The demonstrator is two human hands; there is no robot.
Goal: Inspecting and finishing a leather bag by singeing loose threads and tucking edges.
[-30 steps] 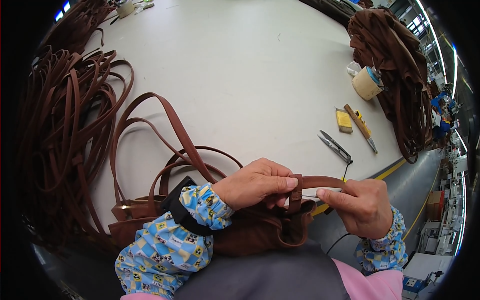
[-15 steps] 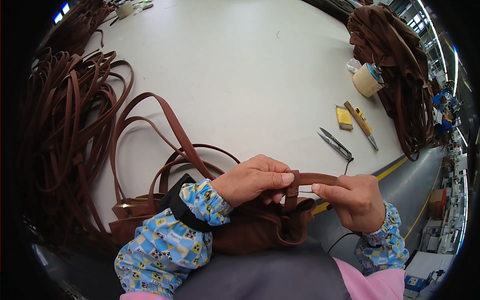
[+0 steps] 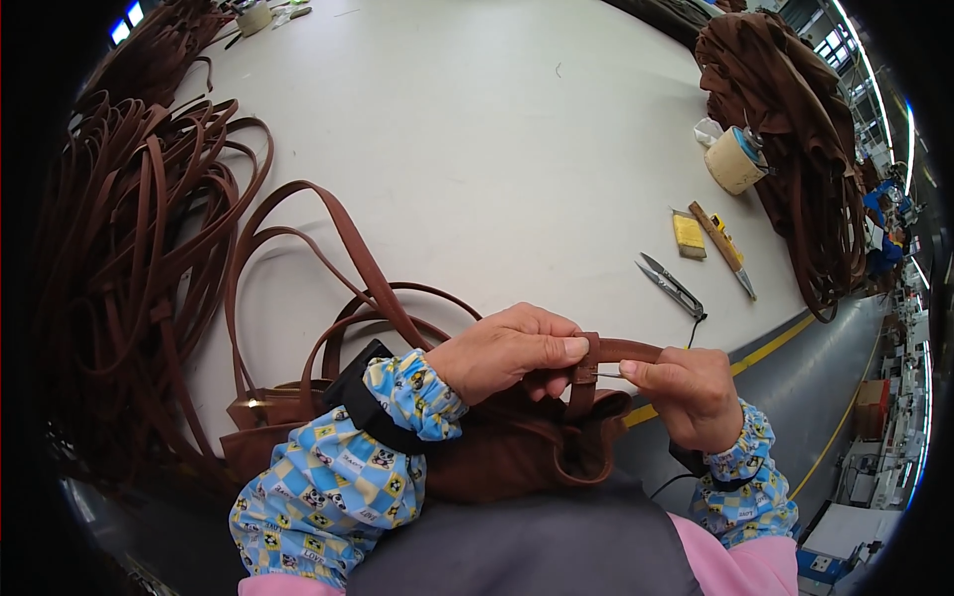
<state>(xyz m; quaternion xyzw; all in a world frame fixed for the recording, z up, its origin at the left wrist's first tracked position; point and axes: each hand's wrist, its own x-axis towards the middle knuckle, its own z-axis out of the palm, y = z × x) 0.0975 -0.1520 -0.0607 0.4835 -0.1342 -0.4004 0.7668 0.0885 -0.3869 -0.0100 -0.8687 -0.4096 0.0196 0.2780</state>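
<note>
My left hand (image 3: 517, 350) pinches a brown leather strap loop (image 3: 590, 360), thumb on top near its edge. From the loop a brown strap (image 3: 632, 351) runs right, passing behind my right hand. My right hand (image 3: 688, 393) is closed, thumb and forefinger gripping a thin, pale metal needle (image 3: 609, 374) that meets the loop's right side; most of it is hidden in my fingers. Under both hands a brown leather bag (image 3: 517, 452) rests against my lap and the table edge. Its long handles (image 3: 343, 233) arch up on the left.
Brown straps (image 3: 149, 219) are heaped at the left of the white table (image 3: 447, 149). On the right lie thread snips (image 3: 671, 286), a yellow block (image 3: 688, 236) and a wooden-handled tool (image 3: 723, 250). Behind them stand a cream pot (image 3: 733, 161) and a brown leather pile (image 3: 775, 89).
My right hand has shifted slightly left and its wrist has turned a little. The needle stays at the loop, and my left hand keeps its pinch. The whole view has shifted slightly.
</note>
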